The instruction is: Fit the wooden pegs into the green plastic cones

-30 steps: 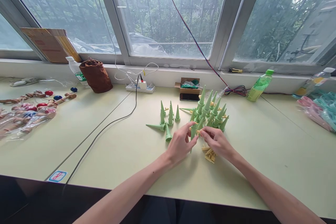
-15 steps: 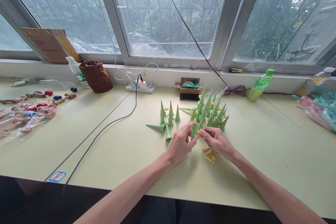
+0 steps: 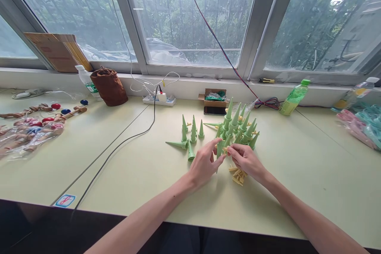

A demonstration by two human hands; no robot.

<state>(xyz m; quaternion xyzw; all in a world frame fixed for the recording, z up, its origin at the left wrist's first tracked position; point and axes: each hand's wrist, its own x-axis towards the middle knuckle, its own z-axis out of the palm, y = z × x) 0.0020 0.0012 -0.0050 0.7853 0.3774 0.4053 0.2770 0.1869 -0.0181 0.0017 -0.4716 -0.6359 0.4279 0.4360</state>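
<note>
L hand (image 3: pixel 204 162): clamped on 1 green cone (image 3: pixel 219 150), thumb on near side, index finger on far side. Cone sits betw. thumb & fingertips, not in palm; wide part up, narrow tip pokes out below thumb, approx. toward near edge of table (image 3: pixel 125 182). Part of it hidden by thumb from where I stand.

R hand (image 3: pixel 245 158): thumb & index together in a pinch on 1 small yellow peg (image 3: pixel 225 149). Peg lies at the very fingertips, its free end just beside R side of held cone. Can't tell if it's in the cone or only touching; too small. Other R fingers curled under, partly hidden.

Surroundings: dense cluster of green cones (image 3: pixel 235 123) directly beyond both hands, mostly upright, some w/ yellow bits at the base. Smaller group of cones (image 3: pixel 193 131) to L of L hand, most standing; 1 lying cone (image 3: pixel 177 143) w/ tip to L. Loose yellow pegs (image 3: pixel 237 175) heaped on table, just below R hand, near side. Beyond cluster, near window: phone (image 3: pixel 214 110), flat, in front of open carton (image 3: pixel 216 103) w/ green contents.
</note>
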